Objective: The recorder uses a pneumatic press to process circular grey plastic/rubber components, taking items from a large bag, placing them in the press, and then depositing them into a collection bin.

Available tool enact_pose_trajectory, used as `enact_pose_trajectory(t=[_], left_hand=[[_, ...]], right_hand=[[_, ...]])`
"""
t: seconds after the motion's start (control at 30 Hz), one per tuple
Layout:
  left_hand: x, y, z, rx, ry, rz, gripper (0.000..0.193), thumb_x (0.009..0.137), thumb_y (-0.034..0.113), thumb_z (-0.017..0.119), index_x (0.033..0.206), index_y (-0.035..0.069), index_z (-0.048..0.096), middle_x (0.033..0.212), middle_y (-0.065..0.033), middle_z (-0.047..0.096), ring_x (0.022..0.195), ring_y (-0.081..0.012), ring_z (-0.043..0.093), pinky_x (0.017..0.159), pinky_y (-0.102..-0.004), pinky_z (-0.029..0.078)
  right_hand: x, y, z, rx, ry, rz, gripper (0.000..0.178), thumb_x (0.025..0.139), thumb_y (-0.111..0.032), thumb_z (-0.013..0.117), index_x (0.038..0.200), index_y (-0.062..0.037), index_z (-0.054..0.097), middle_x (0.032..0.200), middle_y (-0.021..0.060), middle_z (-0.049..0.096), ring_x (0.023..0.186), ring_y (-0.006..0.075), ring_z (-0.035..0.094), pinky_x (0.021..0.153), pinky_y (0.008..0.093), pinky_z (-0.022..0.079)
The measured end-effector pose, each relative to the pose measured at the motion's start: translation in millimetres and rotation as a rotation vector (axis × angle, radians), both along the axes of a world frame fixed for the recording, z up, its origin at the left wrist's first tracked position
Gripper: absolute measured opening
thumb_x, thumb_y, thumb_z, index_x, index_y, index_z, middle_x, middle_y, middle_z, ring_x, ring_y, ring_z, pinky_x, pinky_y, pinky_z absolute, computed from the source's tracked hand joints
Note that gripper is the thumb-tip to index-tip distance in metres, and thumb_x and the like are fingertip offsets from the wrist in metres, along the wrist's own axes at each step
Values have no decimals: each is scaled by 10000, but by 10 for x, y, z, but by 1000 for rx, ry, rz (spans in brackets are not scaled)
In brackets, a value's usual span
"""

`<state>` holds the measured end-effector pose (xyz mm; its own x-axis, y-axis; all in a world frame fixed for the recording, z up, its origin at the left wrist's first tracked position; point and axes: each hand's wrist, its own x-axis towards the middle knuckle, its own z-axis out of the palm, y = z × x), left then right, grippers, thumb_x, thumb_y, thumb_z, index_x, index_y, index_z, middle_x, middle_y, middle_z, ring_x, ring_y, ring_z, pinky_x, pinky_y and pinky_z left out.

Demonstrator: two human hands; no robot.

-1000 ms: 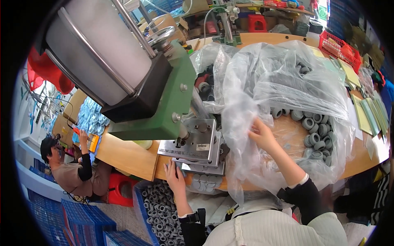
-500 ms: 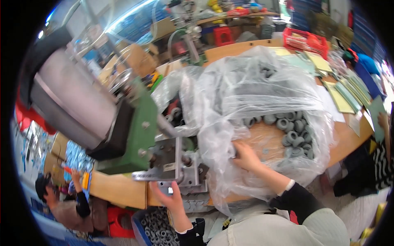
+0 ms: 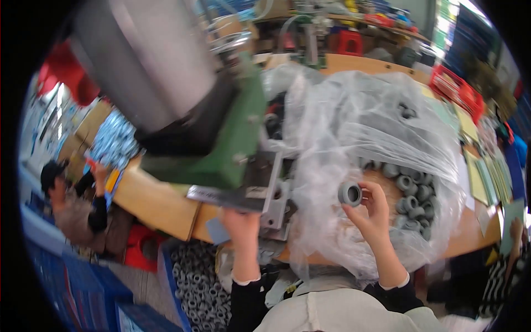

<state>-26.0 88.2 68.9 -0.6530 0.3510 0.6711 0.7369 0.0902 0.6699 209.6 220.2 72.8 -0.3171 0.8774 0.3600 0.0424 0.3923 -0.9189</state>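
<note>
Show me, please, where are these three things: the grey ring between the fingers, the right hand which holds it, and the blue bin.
Grey ring (image 3: 343,194): head view, on its outer wall.
Right hand (image 3: 377,217): head view, on its middle.
Blue bin (image 3: 168,278): head view, on its left wall.

left fisheye head cam, up above and behind the bare right-hand fingers (image 3: 378,195); faces down past them, pretty close; catches the flat tan wooden table (image 3: 156,200) left of them too
</note>
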Motion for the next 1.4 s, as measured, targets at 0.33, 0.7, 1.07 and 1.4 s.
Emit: enact_pose_trajectory(t=[0.33,0.7,1.07,1.4], left_hand=[[97,-1301,-477,150,-172,502,336,765,85,717,1054,-15,579,1046,-106,606,994,-197,552,904,-319,414],[-405,-1120,-695,-327,49,199,302,898,103,510,1158,-47,535,1262,-219,509,1220,-391,424,1038,-446,287],[-729,-944,-1062,-562,-157,-52,424,982,219,239,1110,-24,561,1223,-189,542,1216,-350,413,1084,-504,168],[-399,-742,-941,20,-182,-7,426,960,226,405,1242,-89,457,1284,-211,477,1235,-317,392,1046,-385,260]], right_hand=[[-1044,-651,310,142,-230,596,400,703,-120,744,1047,1,581,974,209,620,864,373,608,726,406,503],[-893,-746,185,144,119,486,430,765,-70,680,1178,-50,565,1050,200,619,914,375,595,779,366,485],[-302,458,-685,222,-527,152,338,659,36,614,996,4,612,1011,191,600,910,359,590,785,398,487],[-539,664,-1040,287,-428,369,430,657,23,599,1086,6,570,1066,215,569,1004,386,543,835,431,458]])
